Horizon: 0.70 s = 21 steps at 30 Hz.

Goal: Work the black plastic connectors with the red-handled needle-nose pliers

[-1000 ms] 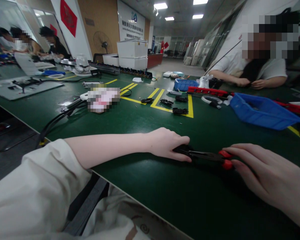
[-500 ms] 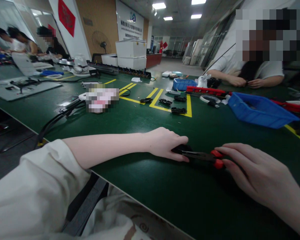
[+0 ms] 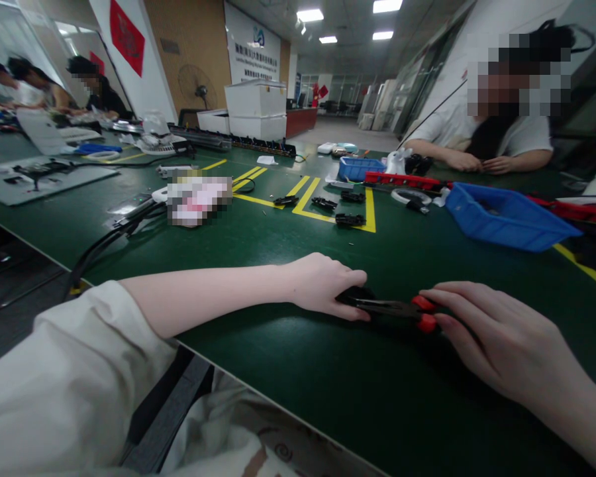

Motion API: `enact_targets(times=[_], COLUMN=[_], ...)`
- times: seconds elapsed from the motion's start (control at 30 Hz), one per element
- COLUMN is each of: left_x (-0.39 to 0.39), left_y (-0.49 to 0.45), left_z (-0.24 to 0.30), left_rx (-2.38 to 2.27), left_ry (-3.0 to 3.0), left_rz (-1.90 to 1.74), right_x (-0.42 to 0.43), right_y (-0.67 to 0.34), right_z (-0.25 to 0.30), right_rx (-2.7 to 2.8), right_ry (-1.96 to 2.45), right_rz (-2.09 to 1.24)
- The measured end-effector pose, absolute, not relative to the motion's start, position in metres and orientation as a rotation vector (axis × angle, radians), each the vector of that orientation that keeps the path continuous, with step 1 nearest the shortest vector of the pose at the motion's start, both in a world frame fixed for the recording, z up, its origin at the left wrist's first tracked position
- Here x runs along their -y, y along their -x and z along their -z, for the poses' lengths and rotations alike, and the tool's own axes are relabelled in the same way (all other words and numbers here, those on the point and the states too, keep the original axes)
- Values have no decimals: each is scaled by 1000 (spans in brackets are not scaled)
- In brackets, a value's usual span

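My right hand (image 3: 496, 338) is closed around the red handles of a pair of pliers (image 3: 390, 307), whose dark jaws point left. At the jaw tips, my left hand (image 3: 322, 286) grips a small black part (image 3: 353, 295) against the green table; its fingers hide most of that part, so its shape is unclear. The jaws reach the part, but whether they clamp it I cannot tell. Farther back lie several small black parts, one (image 3: 350, 220) among them inside a yellow tape outline.
A blue bin (image 3: 511, 215) stands at right on the green table (image 3: 258, 371), near a red strip (image 3: 402, 179). A smaller blue bin (image 3: 360, 167) is behind. Cables (image 3: 97, 242) and a blurred pink-white object (image 3: 198, 199) lie left. A co-worker (image 3: 481, 142) sits across.
The view has shifted slightly, so the scene sits a little farther left. Both hands keep their hold on the pliers and the black part, with little visible movement.
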State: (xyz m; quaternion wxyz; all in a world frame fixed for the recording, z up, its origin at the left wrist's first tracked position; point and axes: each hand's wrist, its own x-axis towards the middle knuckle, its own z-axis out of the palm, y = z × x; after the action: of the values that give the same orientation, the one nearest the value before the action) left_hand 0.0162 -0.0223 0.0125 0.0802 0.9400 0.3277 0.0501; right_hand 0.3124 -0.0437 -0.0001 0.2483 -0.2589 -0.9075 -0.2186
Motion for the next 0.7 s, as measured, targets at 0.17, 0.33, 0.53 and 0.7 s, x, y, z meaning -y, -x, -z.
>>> enact_targets(times=[0.17,0.33,0.53,0.7], left_x=[22,23,23,23], left_y=[-16,-16,-16,-16], left_z=[-12,-11,-12,-12], left_rx=[-978,-974,-976,-972], left_ry=[-2821,-2834,-2828,-2828], left_rz=[-153,-174,-177,-169], right_x=[44,43,44,44], right_y=[-312,-312,-314,-315], right_z=[-1,1,2,2], right_rx=[2469,2476,2468,2481], right_ry=[691,702,725,718], right_rz=[595,515,435,491])
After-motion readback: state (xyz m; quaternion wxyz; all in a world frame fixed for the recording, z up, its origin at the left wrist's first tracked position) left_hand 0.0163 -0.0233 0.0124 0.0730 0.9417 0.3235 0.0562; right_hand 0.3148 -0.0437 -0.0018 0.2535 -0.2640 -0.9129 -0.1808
